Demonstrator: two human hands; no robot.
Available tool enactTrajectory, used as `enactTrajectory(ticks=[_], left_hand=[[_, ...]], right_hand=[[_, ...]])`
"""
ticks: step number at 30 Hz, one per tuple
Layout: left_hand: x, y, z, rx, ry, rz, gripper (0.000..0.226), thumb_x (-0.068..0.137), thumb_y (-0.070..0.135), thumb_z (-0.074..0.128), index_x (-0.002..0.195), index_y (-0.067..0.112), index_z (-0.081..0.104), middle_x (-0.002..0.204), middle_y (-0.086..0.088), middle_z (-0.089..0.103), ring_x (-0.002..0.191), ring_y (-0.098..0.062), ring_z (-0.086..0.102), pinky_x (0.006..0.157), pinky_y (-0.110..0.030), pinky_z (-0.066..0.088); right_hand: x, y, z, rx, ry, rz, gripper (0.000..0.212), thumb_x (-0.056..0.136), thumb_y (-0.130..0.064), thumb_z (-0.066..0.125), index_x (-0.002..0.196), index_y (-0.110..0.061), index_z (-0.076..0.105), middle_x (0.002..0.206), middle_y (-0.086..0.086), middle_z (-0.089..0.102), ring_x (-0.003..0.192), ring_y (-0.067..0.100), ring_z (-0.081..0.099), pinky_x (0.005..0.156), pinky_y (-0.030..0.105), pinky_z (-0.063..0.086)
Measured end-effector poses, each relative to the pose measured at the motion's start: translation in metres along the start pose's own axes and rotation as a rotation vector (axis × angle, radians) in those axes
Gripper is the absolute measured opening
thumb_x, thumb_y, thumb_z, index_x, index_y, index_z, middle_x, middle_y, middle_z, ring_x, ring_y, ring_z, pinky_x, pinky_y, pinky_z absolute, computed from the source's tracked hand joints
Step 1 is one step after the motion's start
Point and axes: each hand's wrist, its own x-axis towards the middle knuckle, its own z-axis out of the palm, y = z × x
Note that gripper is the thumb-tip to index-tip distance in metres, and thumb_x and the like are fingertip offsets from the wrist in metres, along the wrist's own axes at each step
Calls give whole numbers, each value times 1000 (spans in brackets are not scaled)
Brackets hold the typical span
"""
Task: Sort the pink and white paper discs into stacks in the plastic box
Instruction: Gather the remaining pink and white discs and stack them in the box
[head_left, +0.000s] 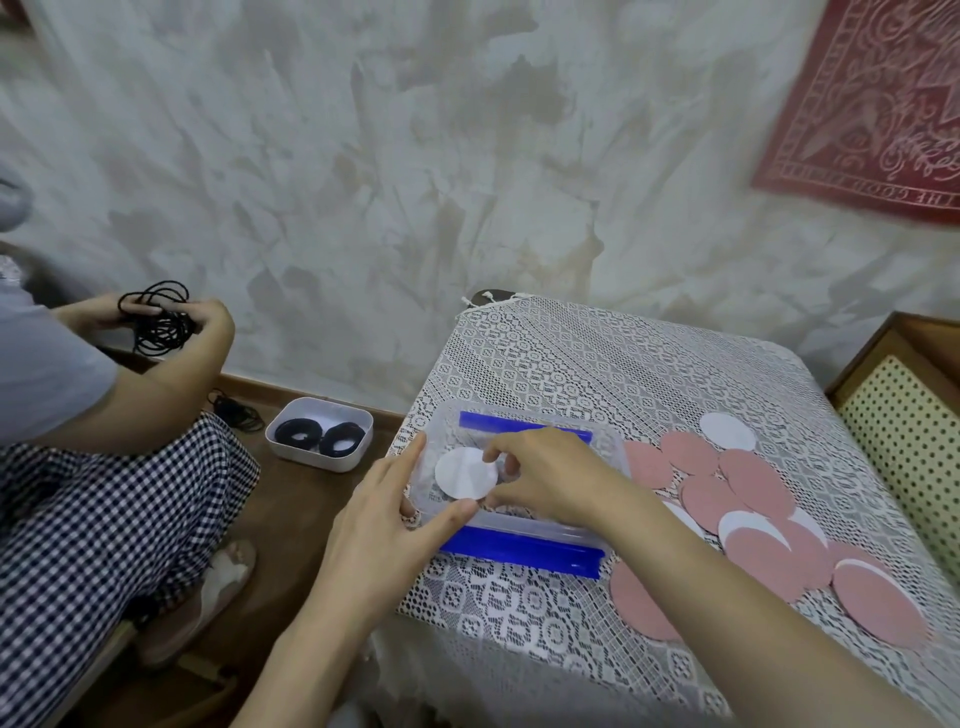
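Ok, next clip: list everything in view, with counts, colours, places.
plastic box: one, clear with blue clasps, on the lace cloth
white disc: one, white, in the box
loose discs: many, mostly pink, some white, right of the box
lace cloth: one, white, under the box and discs
tray: one, white, on floor, holds black bands
other person: one, grey top, left, holds black bands
wall hanging: one, red, upper right
left hand: one, rests on box's left rim
right hand: one, pinches the white disc

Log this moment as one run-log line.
right hand: pinches white disc in plastic box | left hand: touches box rim | loose discs: on tablecloth
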Motion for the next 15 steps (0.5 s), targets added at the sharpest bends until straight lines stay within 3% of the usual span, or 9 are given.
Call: enactTrajectory(ticks=[3, 6, 10, 15], left_hand=[[0, 2, 0, -9, -6, -7, 89, 72, 75, 57, 151, 45, 27, 139, 26, 42, 99, 17, 45, 74, -10, 36], [-1, 3, 1, -21, -11, -5, 92, 70, 78, 55, 151, 46, 27, 135, 31, 37, 99, 24, 40, 71, -6, 34], [0, -2, 2, -21, -8, 0, 91, 71, 78, 57, 151, 46, 28, 139, 29, 41, 104, 22, 40, 77, -9, 36], [0, -1, 0, -15, 2, -7, 91, 69, 79, 56, 149, 47, 29, 130, 33, 42, 101, 24, 43, 76, -12, 39]], right_hand=[[3, -6, -2, -14, 2, -8, 55, 80, -51, 75, 129, -31, 60, 109, -9, 68, 97, 15, 61, 80, 35, 51], [7, -15, -1, -78, -15, -12, 56, 81, -50, 75, 130, -30, 58, 114, -5, 68, 105, 21, 62, 79, 35, 49], [11, -17, 1, -137, -13, 6, 53, 82, -47, 76, 127, -27, 56, 115, -2, 67, 106, 23, 60, 73, 33, 43], [16, -13, 5, -125, 25, 37, 51, 79, -47, 79, 122, -28, 59, 111, -4, 68, 102, 22, 62, 76, 35, 50]])
